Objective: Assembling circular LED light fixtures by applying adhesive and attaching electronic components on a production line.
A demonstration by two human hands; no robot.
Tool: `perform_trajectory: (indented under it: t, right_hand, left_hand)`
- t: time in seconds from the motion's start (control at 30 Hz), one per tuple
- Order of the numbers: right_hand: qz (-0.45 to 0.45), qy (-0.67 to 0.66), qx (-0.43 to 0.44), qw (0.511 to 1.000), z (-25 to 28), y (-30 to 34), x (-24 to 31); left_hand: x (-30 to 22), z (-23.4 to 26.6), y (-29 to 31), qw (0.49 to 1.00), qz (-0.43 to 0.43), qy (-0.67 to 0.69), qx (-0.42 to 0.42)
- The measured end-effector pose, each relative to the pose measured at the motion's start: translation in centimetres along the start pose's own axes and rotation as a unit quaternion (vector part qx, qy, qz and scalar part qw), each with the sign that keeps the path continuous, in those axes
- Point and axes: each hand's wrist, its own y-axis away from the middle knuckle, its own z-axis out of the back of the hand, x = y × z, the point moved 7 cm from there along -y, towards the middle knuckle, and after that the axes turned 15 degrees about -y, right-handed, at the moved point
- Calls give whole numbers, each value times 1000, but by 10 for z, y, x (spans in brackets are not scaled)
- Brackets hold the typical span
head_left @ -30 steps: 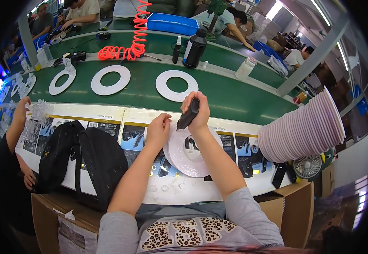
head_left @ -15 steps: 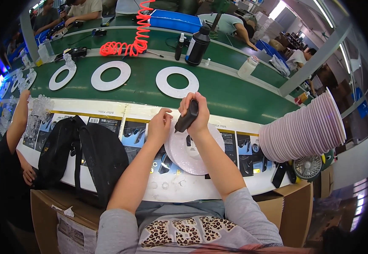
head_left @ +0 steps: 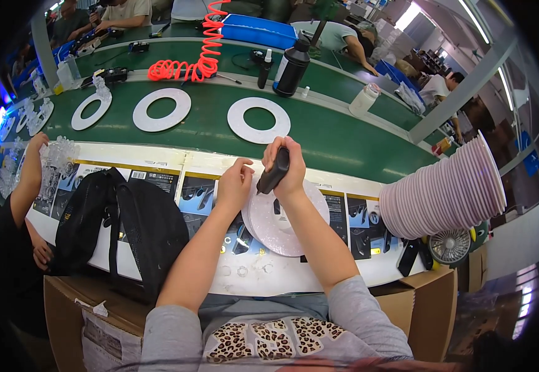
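Observation:
My right hand point(head_left: 289, 172) is wrapped round a small black squeeze bottle point(head_left: 274, 171), tilted with its narrow end down and left. That end is over or touching the far left part of a stack of white speckled rings point(head_left: 285, 234); I cannot tell which. The rings lie on the white table in front of me, more than one, slightly offset. My left hand point(head_left: 235, 183) is beside the stack's left edge, its fingers half bent and apart; whether it touches the rim is unclear. My right forearm hides part of the stack.
Single white rings point(head_left: 259, 120) lie along the green conveyor point(head_left: 207, 133). A tall leaning stack of rings point(head_left: 443, 186) and a small fan point(head_left: 450, 245) are at right. A black backpack point(head_left: 151, 217) lies left, near another person's arm point(head_left: 29, 177). A black bottle point(head_left: 292, 68) stands beyond.
Almost nothing differs. My hands and the squeeze bottle keep nearly the same place over the rings, and the view has shifted very slightly.

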Motion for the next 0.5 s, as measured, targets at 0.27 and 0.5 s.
perform_trajectory:
  t: [0.27,0.5]
  right_hand:
    - [38,-20,-14,999,-9,9,24]
    - [10,-58,-14,998,4,19,30]
  left_hand:
    - [4,-1,1,1000,5,9,3]
    - [0,-1,1,1000,8,-8,13]
